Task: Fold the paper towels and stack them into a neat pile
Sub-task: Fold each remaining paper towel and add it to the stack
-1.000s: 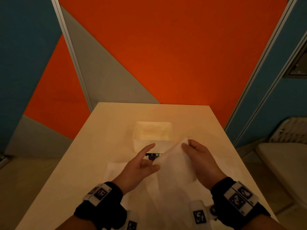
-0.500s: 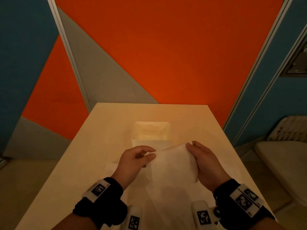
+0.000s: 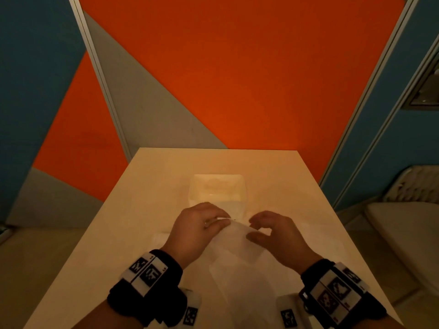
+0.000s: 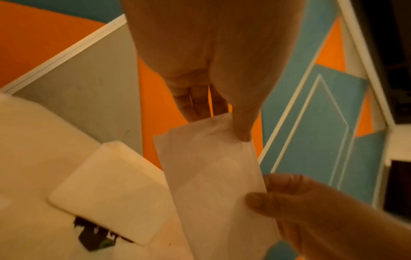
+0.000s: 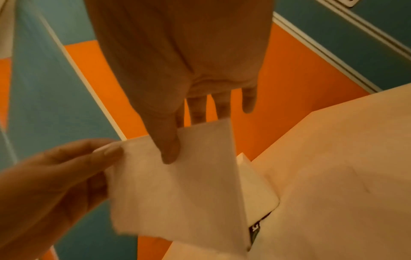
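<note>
A white paper towel [image 3: 237, 248] hangs lifted above the pale table [image 3: 147, 200], held by its top corners between both hands. My left hand [image 3: 202, 229] pinches the left corner with thumb and fingers; the left wrist view shows the thumb on the sheet [image 4: 209, 168]. My right hand [image 3: 273, 236] pinches the right corner, its thumb pressed on the towel [image 5: 177, 184] in the right wrist view. Another flat towel [image 3: 161, 238] lies on the table under my left hand, mostly hidden.
A white plastic pack of towels [image 3: 217, 193] stands just beyond my hands, its dark printed label [image 4: 93, 235] facing me. An orange, grey and blue wall rises behind the table. A pale chair [image 3: 408, 224] stands at the right.
My left hand has closed on the towel's left corner. Both hands have turned knuckles-up and dropped slightly, so the sheet now hangs toward me.
</note>
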Tool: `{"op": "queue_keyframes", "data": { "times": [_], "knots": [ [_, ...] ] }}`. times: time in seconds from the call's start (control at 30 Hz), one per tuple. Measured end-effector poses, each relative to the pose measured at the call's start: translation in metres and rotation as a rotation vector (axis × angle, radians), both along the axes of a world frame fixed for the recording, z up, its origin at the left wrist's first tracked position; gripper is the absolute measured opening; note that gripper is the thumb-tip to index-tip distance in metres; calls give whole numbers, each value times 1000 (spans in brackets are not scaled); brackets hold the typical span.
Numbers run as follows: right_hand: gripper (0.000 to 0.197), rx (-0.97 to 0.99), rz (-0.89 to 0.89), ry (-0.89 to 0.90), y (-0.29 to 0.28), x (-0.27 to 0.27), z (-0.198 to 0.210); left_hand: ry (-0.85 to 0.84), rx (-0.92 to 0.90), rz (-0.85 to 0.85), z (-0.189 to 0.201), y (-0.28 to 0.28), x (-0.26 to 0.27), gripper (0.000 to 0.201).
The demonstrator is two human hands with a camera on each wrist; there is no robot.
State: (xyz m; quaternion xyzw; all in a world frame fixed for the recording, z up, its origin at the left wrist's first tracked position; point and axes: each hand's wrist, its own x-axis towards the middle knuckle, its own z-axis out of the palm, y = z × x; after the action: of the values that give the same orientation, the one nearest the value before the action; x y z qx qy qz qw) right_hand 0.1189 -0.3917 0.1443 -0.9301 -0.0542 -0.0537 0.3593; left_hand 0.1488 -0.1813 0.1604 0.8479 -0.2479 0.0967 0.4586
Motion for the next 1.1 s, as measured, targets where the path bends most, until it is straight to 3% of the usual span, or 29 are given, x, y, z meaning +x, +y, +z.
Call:
{"op": "queue_keyframes", "data": {
  "times": [0.03,0.17,0.23,0.33,0.43,0.53,0.63,0.73,0.83,0.97,1.1],
  "knots": [
    [11,154,-45,32,-3,1,1,114,-87,33,1,1,0,5],
    [14,759,-175,145,-12,-1,19,380,-354,78,3,5,-5,28],
    [17,891,-198,145,-14,1,27,460,-376,-17,8,5,-9,34],
    [11,912,-164,128,-10,5,37,541,-248,-269,14,1,-15,46],
    [10,846,-66,180,1,6,42,565,-179,-377,11,-4,-19,43],
    [7,816,-33,255,9,7,37,585,-212,-287,5,-7,-18,45],
    [8,756,-175,267,2,15,18,630,-359,-138,-6,3,-13,48],
    [25,492,-322,299,-11,21,-14,638,-493,-1,-22,21,-3,51],
    [49,95,-331,428,-19,18,-46,652,-570,108,-37,35,3,52],
    [80,-272,-301,531,-23,6,-72,653,-435,261,-63,59,0,49],
    [86,-317,-304,515,-21,-2,-79,675,-184,402,-91,82,-5,50]
  ]
}}
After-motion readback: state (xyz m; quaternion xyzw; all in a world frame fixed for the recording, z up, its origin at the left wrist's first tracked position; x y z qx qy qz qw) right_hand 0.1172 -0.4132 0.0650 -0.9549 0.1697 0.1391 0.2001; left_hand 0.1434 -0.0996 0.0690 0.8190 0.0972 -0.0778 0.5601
